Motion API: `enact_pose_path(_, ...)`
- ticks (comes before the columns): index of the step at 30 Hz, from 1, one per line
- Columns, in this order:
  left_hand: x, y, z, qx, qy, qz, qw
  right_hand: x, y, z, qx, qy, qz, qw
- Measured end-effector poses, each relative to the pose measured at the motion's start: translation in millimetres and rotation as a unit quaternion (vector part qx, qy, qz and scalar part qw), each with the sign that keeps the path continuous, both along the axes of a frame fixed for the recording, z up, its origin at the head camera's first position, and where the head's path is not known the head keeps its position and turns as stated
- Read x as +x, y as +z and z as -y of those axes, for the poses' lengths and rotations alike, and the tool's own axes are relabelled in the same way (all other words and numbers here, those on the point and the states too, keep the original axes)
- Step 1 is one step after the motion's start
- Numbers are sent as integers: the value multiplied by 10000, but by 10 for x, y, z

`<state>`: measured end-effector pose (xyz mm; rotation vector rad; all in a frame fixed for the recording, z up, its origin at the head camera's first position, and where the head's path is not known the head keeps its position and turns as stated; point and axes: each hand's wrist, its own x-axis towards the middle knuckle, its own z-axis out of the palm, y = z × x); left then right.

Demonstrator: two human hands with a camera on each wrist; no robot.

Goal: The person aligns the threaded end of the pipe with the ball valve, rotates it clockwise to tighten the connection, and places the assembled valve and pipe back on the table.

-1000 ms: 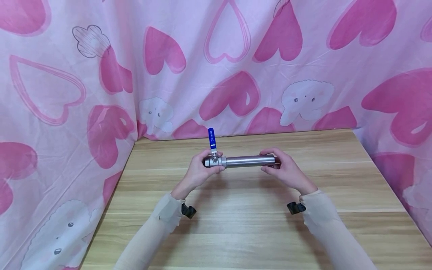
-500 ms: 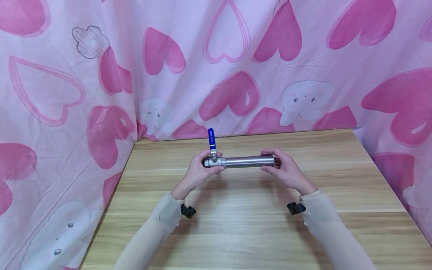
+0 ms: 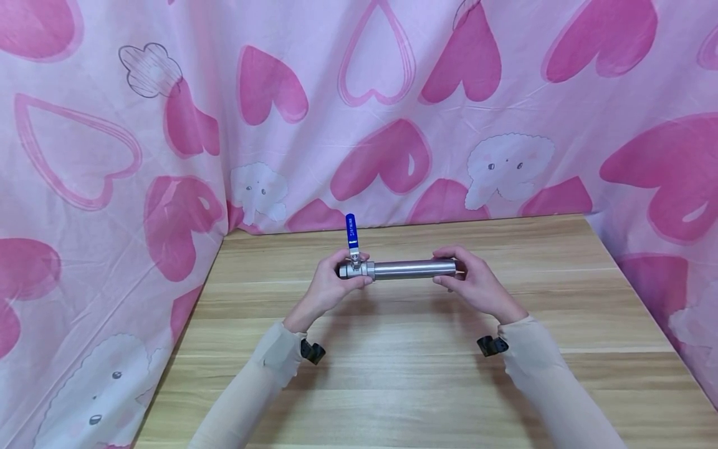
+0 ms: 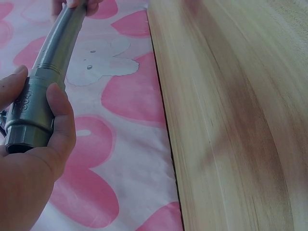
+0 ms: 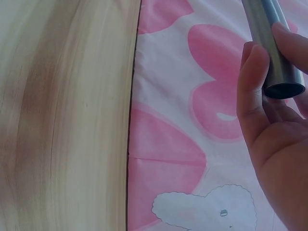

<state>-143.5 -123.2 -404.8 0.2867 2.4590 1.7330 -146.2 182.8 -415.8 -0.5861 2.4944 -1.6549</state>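
Note:
A steel ball valve (image 3: 356,269) with a blue lever handle (image 3: 351,231) is joined to a smooth metal pipe (image 3: 414,269), the two in one line above the table. The lever points away, toward the back curtain. My left hand (image 3: 330,282) grips the valve body, thumb and fingers on opposite sides, as the left wrist view also shows on the valve (image 4: 30,110). At the other end, my right hand (image 3: 473,280) holds the pipe between thumb and fingers. In the right wrist view the pipe's round open end (image 5: 284,90) faces the palm.
The wood-grain table (image 3: 392,374) spreads under both hands. A pink curtain (image 3: 314,156) with hearts hangs along the back and both sides of the table. Black wrist mounts (image 3: 313,352) sit at both beige sleeves (image 3: 263,380).

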Motion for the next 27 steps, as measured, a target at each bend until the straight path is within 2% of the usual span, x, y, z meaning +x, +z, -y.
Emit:
enact_pose_path(12,0,-3,2,31,-11,77,10000,1,8,7,43,-7,41,10000)
enact_pose_path(27,3,4,1,33,-50,-23,10000,3,14,9,108,-44,127,9999)
